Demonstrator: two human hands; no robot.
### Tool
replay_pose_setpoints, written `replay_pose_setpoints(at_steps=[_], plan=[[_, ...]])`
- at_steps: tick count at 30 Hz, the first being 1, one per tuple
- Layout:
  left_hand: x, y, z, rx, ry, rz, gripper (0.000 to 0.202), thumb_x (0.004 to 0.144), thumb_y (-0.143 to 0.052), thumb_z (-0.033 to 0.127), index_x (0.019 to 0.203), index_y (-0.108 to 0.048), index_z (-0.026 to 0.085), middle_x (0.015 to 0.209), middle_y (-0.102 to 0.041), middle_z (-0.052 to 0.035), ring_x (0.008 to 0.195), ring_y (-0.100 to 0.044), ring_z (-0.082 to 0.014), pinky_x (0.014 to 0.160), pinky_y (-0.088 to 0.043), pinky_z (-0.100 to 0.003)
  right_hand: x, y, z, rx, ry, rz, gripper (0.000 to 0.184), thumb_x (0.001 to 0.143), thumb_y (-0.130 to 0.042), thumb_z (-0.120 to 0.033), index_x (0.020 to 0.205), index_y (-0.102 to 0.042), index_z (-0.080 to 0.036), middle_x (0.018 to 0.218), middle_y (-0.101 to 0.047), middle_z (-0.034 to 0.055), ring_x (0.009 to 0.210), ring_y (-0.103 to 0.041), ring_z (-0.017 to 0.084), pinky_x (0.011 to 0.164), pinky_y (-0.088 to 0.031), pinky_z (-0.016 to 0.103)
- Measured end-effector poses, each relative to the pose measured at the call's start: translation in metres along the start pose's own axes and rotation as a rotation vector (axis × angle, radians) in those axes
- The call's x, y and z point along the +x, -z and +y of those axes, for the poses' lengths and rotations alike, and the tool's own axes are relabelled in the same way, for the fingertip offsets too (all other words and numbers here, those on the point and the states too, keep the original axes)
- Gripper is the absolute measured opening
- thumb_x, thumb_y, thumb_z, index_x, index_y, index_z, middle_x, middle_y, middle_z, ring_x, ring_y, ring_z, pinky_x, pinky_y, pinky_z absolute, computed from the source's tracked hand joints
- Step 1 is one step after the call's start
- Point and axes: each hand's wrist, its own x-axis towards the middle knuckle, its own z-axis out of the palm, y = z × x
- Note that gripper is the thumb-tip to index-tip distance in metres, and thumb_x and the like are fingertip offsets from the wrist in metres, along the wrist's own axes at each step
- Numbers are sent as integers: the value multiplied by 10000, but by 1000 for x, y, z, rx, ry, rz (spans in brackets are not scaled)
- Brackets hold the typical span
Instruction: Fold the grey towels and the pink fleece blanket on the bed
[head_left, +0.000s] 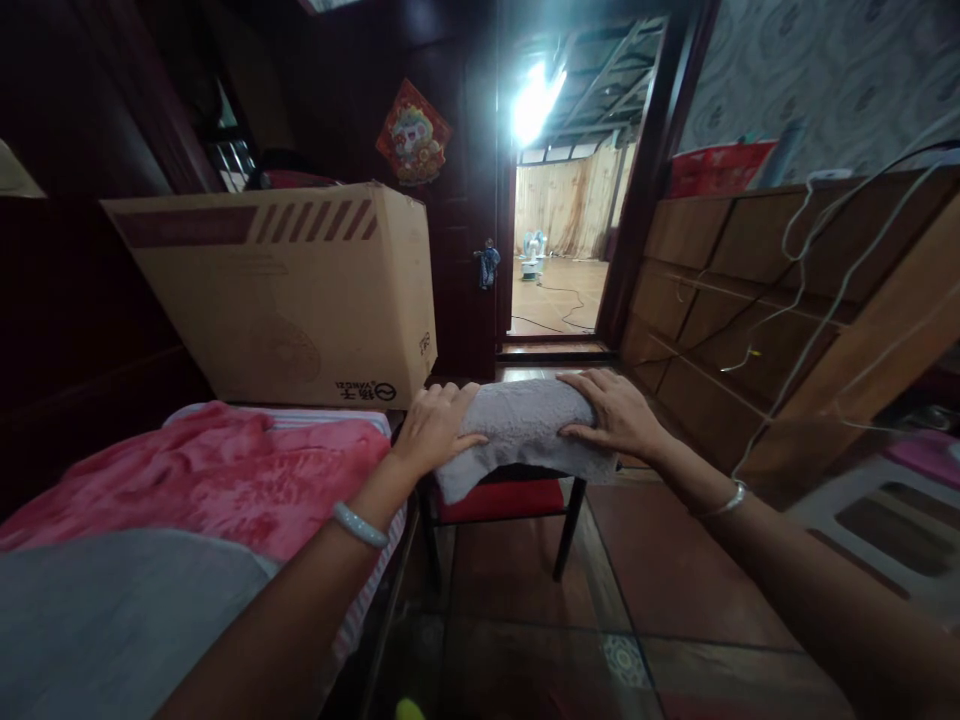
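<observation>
A folded grey towel [525,425] was seen lying across a small red-seated stool [501,500] on the tiled floor, in front of an open doorway [559,250]. The left hand [435,430] was laid on the towel's left end and the right hand [611,412] on its right end. Both were spread flat with the fingers loose, and nothing was clasped. One bangle was worn on each wrist, two in all.

The stool was hemmed in on the left by a bed covered with one pink blanket [225,480] and one grey cloth [112,610]. A single large cardboard box [285,290] was stood behind the blanket. On the right, one wooden cabinet [712,290] was draped with several white cables [825,300]. One red paper decoration [412,135] was hung on the dark door.
</observation>
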Motion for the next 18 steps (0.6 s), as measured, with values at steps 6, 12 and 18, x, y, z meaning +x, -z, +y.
replay_pose_setpoints(at_steps=[6,12,18], plan=[[-4,1,-5,-42,-30,-26,815,837,-711,535,1503,-399,186,1286,-606,-146,1135,-558,-312,989,-439,-453,-1,3,-3,27,10,-11,823,899,-475,-748,1501,-458,-187,1201,-654,167,1059,-589,347,914,-457,474],[-40,-4,-20,-186,100,-25,1036,757,-809,454,1597,-253,212,1601,-360,-195,1454,-377,-366,1174,-350,-523,0,8,-9,18,0,-43,830,881,-469,-759,1486,-466,-191,1250,-654,182,1077,-608,363,893,-485,482],[-150,-10,-31,-321,323,-122,972,802,-738,262,1614,-209,182,1668,-240,-215,1550,-235,-331,1236,-305,-512,-10,2,-6,108,-94,-28,818,768,-535,-747,1373,-586,-199,1217,-666,243,1124,-599,492,921,-455,616]])
